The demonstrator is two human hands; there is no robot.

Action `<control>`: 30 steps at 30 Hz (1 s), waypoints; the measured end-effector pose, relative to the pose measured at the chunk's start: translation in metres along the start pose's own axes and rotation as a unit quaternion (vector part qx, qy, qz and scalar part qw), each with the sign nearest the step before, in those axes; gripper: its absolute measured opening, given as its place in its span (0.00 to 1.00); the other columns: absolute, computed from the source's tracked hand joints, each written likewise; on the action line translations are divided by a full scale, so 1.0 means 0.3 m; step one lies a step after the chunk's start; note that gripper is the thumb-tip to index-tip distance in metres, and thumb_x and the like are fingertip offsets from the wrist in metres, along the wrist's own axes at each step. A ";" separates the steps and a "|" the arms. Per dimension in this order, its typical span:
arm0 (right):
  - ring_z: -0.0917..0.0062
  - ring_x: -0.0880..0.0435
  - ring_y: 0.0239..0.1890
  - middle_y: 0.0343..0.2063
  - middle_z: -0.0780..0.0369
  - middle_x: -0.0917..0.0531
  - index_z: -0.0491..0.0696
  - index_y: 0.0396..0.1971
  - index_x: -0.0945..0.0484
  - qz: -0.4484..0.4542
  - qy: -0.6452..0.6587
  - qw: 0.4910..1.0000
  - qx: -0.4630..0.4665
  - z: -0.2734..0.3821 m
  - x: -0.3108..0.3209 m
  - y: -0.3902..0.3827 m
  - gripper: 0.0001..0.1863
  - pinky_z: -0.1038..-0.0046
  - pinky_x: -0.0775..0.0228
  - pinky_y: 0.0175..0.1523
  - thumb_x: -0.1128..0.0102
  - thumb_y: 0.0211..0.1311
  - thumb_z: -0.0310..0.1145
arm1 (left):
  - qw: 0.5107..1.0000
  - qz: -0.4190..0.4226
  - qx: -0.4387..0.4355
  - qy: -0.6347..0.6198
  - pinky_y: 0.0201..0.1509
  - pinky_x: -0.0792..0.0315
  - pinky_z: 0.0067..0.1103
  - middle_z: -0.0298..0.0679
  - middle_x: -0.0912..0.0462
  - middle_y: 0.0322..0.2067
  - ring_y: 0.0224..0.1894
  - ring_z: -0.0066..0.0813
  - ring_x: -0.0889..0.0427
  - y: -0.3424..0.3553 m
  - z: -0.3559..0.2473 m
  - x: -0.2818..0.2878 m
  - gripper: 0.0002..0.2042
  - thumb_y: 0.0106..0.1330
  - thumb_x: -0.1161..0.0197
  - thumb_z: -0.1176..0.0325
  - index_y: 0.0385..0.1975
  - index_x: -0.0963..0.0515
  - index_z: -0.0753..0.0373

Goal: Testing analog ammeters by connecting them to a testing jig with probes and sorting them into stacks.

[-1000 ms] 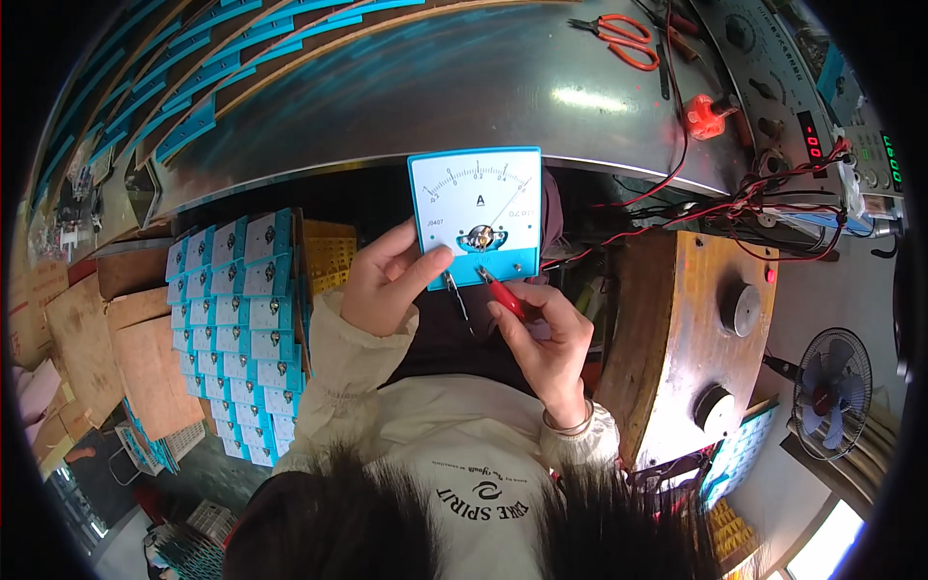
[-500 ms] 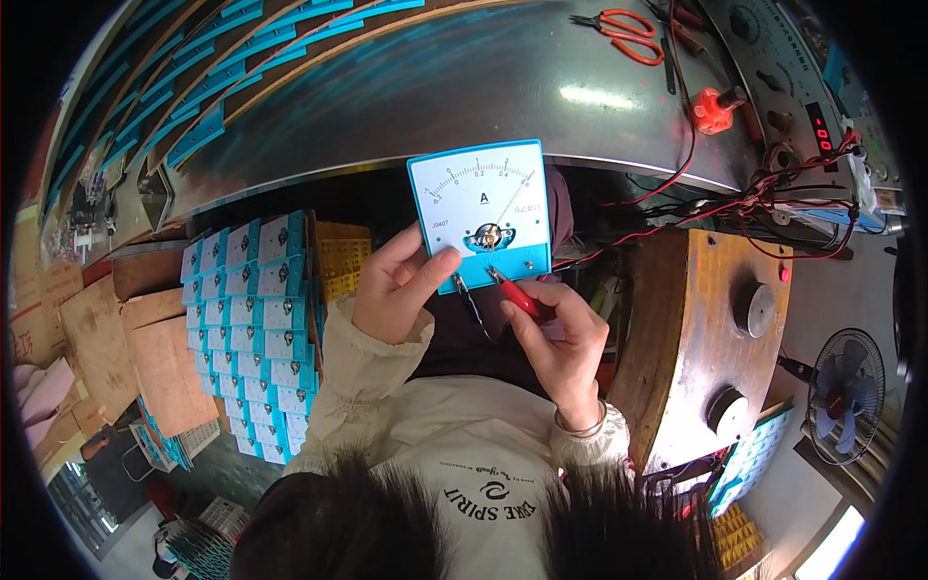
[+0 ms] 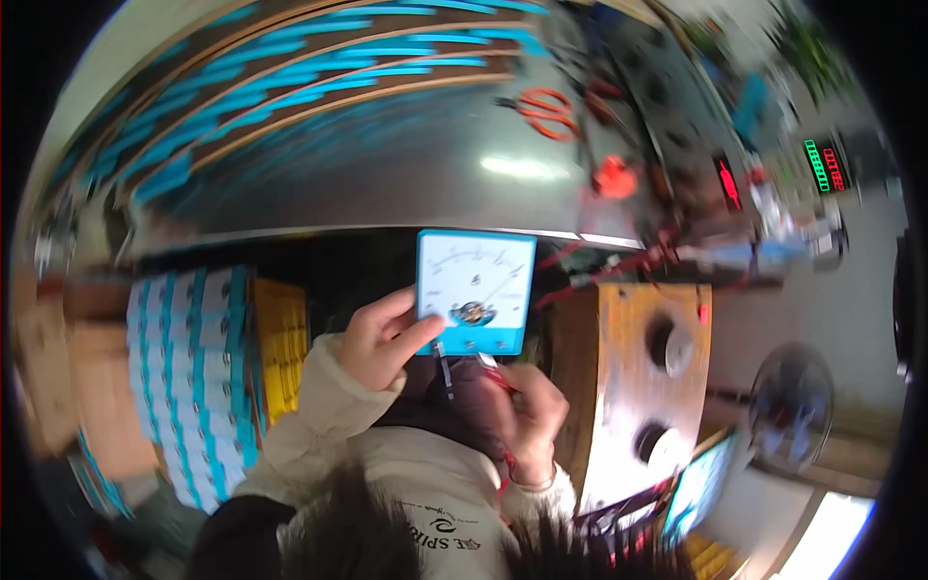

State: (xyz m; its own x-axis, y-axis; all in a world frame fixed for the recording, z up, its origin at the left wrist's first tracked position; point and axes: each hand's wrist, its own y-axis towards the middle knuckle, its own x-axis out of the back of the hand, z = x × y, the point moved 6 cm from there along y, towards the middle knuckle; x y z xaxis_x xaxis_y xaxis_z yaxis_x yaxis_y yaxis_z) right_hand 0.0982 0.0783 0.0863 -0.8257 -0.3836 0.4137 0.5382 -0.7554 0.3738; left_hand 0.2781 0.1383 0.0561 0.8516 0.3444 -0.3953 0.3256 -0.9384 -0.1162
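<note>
The blue-and-white meter [image 3: 474,271] is in the left hand [image 3: 375,343], gripped at its left side; a dark clip lead [image 3: 446,377] hangs at its lower-left corner. Just below the meter, the right hand [image 3: 532,406] pinches a red clip [image 3: 495,375]; blur hides any contact. The step looks like working leads at the terminals [image 3: 500,345], which calls for a steady meter. Beyond the meter: the bench [image 3: 406,184].
</note>
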 end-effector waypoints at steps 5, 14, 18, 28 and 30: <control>0.85 0.24 0.28 0.30 0.63 0.19 0.42 0.38 0.27 -0.140 0.147 0.957 -0.207 0.015 -0.043 -0.066 0.07 0.84 0.30 0.32 0.41 0.63 0.26 | 0.968 -0.169 -0.090 0.163 0.38 0.24 0.22 0.42 0.17 0.29 0.35 0.24 0.18 -0.043 -0.082 0.118 0.12 0.61 0.35 0.65 0.39 0.23 0.67; 0.90 0.30 0.25 0.24 0.68 0.21 0.40 0.35 0.20 0.266 -0.046 0.962 -0.036 0.102 -0.474 -0.041 0.08 0.87 0.39 0.30 0.34 0.57 0.26 | 0.711 -0.632 -0.078 0.298 0.32 0.29 0.31 0.42 0.24 0.23 0.27 0.36 0.22 -0.711 -0.131 0.776 0.13 0.60 0.37 0.62 0.37 0.26 0.63; 0.76 0.17 0.28 0.33 0.57 0.16 0.37 0.34 0.19 0.299 -0.141 0.891 0.310 -0.042 -0.460 -0.027 0.09 0.79 0.26 0.27 0.33 0.55 0.26 | 0.537 -0.776 -0.063 0.324 0.32 0.26 0.25 0.39 0.18 0.28 0.28 0.28 0.20 -1.510 -0.075 1.469 0.15 0.65 0.39 0.65 0.48 0.27 0.64; 0.69 0.19 0.30 0.29 0.60 0.17 0.44 0.35 0.20 0.364 -0.151 0.915 0.081 -0.040 -0.429 -0.017 0.08 0.71 0.27 0.37 0.39 0.58 0.29 | 0.395 -0.880 0.191 0.183 0.49 0.27 0.33 0.50 0.19 0.45 0.45 0.45 0.18 -2.255 0.072 1.779 0.15 0.63 0.45 0.65 0.49 0.22 0.60; 0.69 0.19 0.30 0.28 0.61 0.18 0.44 0.35 0.20 0.384 -0.138 0.908 0.095 -0.041 -0.447 -0.022 0.08 0.71 0.27 0.36 0.38 0.56 0.29 | 0.407 -0.847 0.220 0.264 0.51 0.28 0.36 0.49 0.19 0.46 0.46 0.46 0.19 -2.303 0.103 1.810 0.16 0.63 0.46 0.64 0.50 0.23 0.57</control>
State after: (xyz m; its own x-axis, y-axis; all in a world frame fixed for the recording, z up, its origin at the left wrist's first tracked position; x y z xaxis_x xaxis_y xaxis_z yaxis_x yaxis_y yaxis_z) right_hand 0.2033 0.1283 0.0182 -0.1342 -0.5905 0.7958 0.9785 -0.2059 0.0123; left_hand 0.5030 0.9728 -0.1063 -0.4327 0.3571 0.8278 0.6224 0.7826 -0.0123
